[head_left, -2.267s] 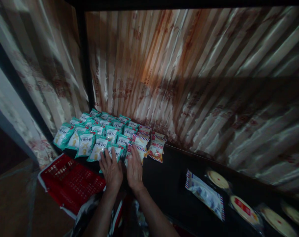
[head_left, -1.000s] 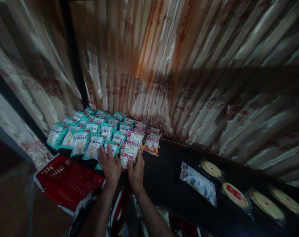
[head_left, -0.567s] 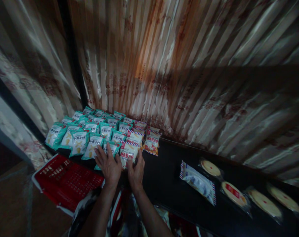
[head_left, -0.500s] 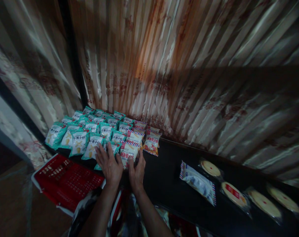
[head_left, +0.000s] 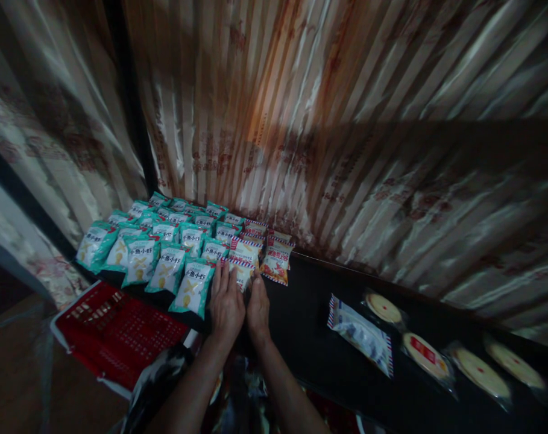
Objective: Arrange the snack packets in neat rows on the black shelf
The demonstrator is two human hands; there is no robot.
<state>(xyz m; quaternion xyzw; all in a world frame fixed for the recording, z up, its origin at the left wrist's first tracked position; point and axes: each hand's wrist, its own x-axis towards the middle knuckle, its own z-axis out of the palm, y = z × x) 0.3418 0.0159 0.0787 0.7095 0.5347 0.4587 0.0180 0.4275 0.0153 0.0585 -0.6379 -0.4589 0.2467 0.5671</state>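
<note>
A white-and-orange snack bag [head_left: 243, 272] with a striped top edge lies at the front of its row, partly covered by my hands. My left hand [head_left: 227, 307] rests on its left and lower part, fingers stretched out. Against its right edge is my right hand [head_left: 258, 306], fingers straight and close together. Behind it sits another bag of the same kind [head_left: 246, 250], and one more [head_left: 277, 259] lies to the right. Left of my left hand is a green snack bag [head_left: 193, 286], at the front corner of several rows of green bags [head_left: 165, 265].
The bags lie on a black tabletop [head_left: 296, 319] along a pleated, printed curtain [head_left: 301, 150]. To the right are a blue-and-white packet [head_left: 362, 334] and several wrapped round pastries, one with a red label [head_left: 427, 355]. A red basket [head_left: 120, 331] stands below the table's left front edge.
My left hand has moved right, off the green bags and onto the striped snack bag, uncovering the front green bag. My hands are closer together, and the striped bag sits slightly farther back.
</note>
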